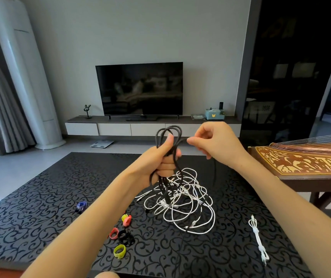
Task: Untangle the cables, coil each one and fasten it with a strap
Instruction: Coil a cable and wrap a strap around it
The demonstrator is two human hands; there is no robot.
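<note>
My left hand point(161, 159) grips a bundle of loops of a dark grey cable point(168, 133) held up above the table; its lower strands hang down into the pile. My right hand point(210, 140) pinches a strand of that same cable just right of the loops, and the strand drops toward the table from there. Below lies a tangle of white cables point(188, 205) on the black patterned table point(40, 207). A coiled, strapped white cable point(257, 238) lies at the right. Several rolled straps lie at front: purple point(81, 206), orange point(127, 220), red point(114, 233), black point(125, 236), yellow point(119, 251).
A wooden zither point(305, 159) on a stand sits close to the table's right edge. Beyond the table there is open floor, then a low TV console with a television point(139, 88). A tall white air conditioner point(26, 73) stands at back left.
</note>
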